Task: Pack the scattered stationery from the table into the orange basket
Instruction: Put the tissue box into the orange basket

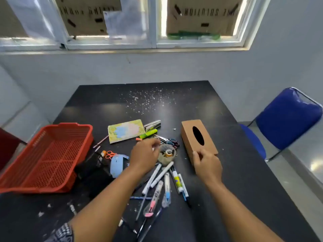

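Note:
The orange basket [52, 154] stands empty at the left of the black table [227, 198]. Stationery is scattered in the middle: a patterned notebook [125, 131], a stapler [153, 125], a green highlighter [148, 133], scissors [170, 141], small orange scissors [110, 154], a light blue item [116, 165], a round clear tub [167, 154] of small bits, and several pens and markers [160, 182]. My left hand [144, 154] hovers over the pile beside the tub, fingers curled; whether it holds anything is hidden. My right hand [207, 165] grips the near end of a brown tissue box [197, 137].
A black mesh holder [92, 167] lies between the basket and the pile. White crumbs litter the far part of the table. A blue chair [286, 123] stands at the right, and a wall with windows lies behind.

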Available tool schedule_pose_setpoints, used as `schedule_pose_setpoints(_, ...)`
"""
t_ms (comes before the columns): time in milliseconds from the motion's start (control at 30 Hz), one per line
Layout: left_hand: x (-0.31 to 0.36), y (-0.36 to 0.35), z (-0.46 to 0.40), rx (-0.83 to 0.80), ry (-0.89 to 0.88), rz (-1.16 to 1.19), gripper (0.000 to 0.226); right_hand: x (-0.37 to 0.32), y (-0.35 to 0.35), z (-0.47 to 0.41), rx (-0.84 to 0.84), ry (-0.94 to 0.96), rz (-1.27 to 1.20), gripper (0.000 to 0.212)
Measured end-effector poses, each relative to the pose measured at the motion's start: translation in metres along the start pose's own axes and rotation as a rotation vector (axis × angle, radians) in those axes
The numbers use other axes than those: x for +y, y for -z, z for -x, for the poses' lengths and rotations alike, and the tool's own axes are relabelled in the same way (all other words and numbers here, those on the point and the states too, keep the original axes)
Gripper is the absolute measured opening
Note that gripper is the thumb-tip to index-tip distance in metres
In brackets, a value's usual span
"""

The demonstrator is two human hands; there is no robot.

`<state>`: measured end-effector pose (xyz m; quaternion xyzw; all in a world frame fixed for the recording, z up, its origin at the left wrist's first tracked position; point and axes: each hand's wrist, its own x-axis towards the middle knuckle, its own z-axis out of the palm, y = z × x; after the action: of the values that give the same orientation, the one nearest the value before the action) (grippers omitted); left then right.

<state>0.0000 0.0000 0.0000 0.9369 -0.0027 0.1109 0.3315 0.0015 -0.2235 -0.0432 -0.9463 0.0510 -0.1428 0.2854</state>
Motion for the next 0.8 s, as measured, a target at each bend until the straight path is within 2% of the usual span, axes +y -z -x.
schedule_pose_setpoints(100, 0.002, -0.038, 0.010, -0.133, 0.055, -0.033, 0.022, 0.027, -0.006, -0.002, -0.008, -0.110, 0.127, 0.021)
schedule_pose_setpoints(167, 0.004, -0.060, 0.018, -0.223, 0.088, -0.061, 0.024, 0.040, -0.010, -0.007, -0.020, -0.161, 0.160, 0.029)
schedule_pose_setpoints(300, 0.005, -0.086, 0.020, -0.265, 0.107, -0.057, 0.020, 0.050, -0.021, -0.029, -0.046, -0.199, 0.172, 0.061)
schedule_pose_setpoints(400, 0.003, -0.096, 0.018, -0.286, 0.109, -0.084, 0.022, 0.050, -0.029, -0.044, -0.149, -0.237, 0.162, 0.088)
schedule_pose_setpoints(500, -0.002, -0.100, 0.016, -0.295, 0.105, -0.108, 0.023, 0.051, -0.035, -0.057, -0.251, -0.285, 0.158, 0.104)
schedule_pose_setpoints(600, -0.010, -0.100, 0.017, -0.321, 0.124, -0.115, 0.027, 0.054, -0.040, -0.064, -0.306, -0.327, 0.076, 0.110)
schedule_pose_setpoints(800, -0.025, -0.083, 0.025, -0.241, 0.145, -0.058, 0.023, 0.055, -0.036, -0.060, -0.172, -0.323, -0.101, 0.108)
